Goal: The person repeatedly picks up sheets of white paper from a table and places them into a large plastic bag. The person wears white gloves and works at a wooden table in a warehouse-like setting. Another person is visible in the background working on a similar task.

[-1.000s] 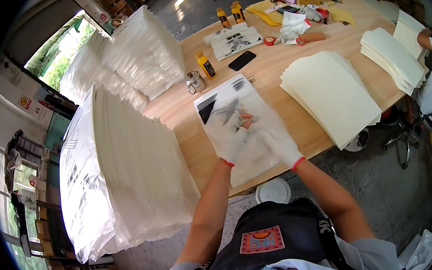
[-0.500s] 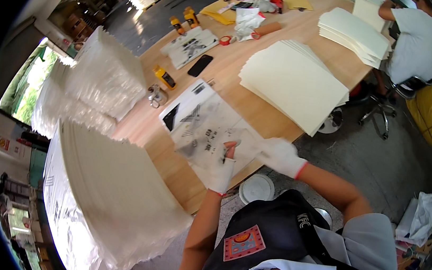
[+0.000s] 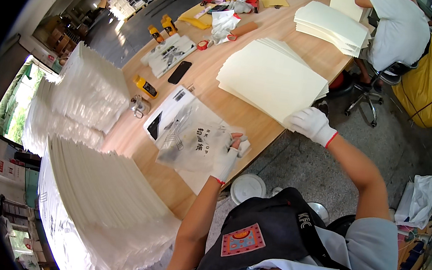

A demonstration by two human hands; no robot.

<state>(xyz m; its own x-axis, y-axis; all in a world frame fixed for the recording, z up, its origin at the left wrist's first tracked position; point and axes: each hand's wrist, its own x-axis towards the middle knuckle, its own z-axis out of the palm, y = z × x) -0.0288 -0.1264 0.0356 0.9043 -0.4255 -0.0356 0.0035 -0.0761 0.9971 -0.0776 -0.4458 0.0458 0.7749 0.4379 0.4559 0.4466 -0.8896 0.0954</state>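
My left hand (image 3: 228,156), in a white glove with bare fingertips, is closed on the near edge of a clear plastic bag (image 3: 186,137) with dark print. The bag lies on the wooden table over a white sheet-like package (image 3: 177,100). My right hand (image 3: 310,125), also in a white glove with a red cuff, is at the near corner of a fanned stack of cream paper sheets (image 3: 273,80). Its fingers are bent together on that corner; whether they hold one sheet or several is hidden.
Tall plastic-wrapped paper stacks (image 3: 107,197) stand on the left. Along the table (image 3: 168,177) are a bottle (image 3: 146,86), a glass jar (image 3: 139,106), a phone (image 3: 180,72) and printed bags (image 3: 169,55). A person (image 3: 398,33) sits at the far right beside another paper stack (image 3: 332,28).
My right hand has left the bag and moved right to the corner of the cream paper stack. My left hand stays at the bag's edge. The whole view has shifted slightly.
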